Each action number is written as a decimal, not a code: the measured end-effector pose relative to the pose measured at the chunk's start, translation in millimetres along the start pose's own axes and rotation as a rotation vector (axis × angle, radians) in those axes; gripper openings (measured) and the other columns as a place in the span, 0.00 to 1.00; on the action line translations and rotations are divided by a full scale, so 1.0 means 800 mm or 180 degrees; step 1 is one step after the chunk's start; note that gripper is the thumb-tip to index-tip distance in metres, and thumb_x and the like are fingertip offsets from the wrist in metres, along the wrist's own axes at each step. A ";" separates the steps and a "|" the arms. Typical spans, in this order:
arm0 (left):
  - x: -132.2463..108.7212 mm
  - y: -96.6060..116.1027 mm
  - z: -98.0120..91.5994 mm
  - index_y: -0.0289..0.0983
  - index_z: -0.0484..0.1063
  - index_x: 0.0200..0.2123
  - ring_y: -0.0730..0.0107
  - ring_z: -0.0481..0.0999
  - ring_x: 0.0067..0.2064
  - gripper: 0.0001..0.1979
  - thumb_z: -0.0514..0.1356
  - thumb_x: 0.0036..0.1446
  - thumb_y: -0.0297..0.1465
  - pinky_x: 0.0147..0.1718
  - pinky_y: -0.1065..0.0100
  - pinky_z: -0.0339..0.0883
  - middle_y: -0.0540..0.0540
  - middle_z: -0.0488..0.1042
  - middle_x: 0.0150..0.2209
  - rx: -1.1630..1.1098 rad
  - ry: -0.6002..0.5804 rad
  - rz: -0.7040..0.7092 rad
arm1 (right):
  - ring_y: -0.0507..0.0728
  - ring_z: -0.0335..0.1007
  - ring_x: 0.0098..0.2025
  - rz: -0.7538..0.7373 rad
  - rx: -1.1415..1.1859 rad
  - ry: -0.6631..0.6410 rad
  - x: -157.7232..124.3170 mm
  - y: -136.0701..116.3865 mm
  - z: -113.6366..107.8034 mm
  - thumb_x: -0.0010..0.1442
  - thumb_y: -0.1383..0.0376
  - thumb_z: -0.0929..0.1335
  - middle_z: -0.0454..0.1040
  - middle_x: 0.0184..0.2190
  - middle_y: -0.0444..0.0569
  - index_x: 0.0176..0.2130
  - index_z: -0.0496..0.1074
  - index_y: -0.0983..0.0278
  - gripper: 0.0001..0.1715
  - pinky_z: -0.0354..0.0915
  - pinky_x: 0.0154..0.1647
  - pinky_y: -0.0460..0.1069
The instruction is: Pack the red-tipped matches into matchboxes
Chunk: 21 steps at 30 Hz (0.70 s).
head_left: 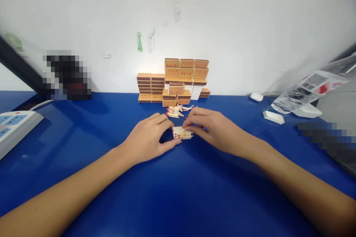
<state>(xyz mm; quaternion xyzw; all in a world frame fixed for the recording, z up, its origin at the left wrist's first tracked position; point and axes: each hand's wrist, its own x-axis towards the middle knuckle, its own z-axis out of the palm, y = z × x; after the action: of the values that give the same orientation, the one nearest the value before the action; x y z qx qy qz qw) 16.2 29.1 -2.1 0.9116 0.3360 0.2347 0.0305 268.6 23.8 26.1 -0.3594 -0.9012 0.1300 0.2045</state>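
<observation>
Matchbox tray [185,138], white and full of matches [179,132], sits mid-frame on the blue tabletop [178,192]. It looks light, thin-walled and easily crushed, best held gently by its side walls; the slender matches would likely snap or roll. The left hand [148,137] grips its left end between thumb and fingers; the right hand [213,126] bunches its fingertips over the matches, though whether it pinches any cannot be told. Loose matches [174,112] and stacked matchboxes [179,73] crowd the space above.
</observation>
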 end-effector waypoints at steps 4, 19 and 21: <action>0.000 0.000 0.000 0.38 0.75 0.45 0.57 0.77 0.44 0.16 0.65 0.66 0.44 0.43 0.56 0.74 0.44 0.78 0.43 0.0001 -0.0049 -0.0024 | 0.57 0.74 0.44 0.0132 -0.0038 -0.0135 -0.002 -0.002 0.000 0.73 0.67 0.63 0.74 0.47 0.52 0.51 0.77 0.59 0.13 0.69 0.44 0.52; -0.001 -0.003 0.001 0.37 0.74 0.44 0.56 0.77 0.45 0.16 0.65 0.66 0.44 0.45 0.55 0.74 0.44 0.78 0.44 -0.0018 -0.0025 0.0069 | 0.57 0.70 0.43 0.0226 -0.0099 -0.0311 -0.002 -0.005 0.002 0.73 0.65 0.66 0.71 0.45 0.50 0.44 0.73 0.62 0.06 0.67 0.44 0.52; -0.001 -0.003 0.001 0.37 0.74 0.44 0.56 0.77 0.45 0.16 0.65 0.66 0.44 0.45 0.55 0.74 0.44 0.78 0.44 -0.0014 -0.0028 0.0081 | 0.56 0.70 0.42 0.0215 -0.0073 -0.0272 -0.001 -0.005 0.004 0.73 0.64 0.66 0.72 0.44 0.50 0.44 0.73 0.63 0.06 0.66 0.43 0.52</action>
<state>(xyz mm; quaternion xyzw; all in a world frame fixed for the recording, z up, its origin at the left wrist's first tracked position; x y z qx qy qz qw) 14.9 30.3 -3.7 0.9168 0.3237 0.2318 0.0311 265.7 20.0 24.5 -0.3860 -0.8979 0.1416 0.1573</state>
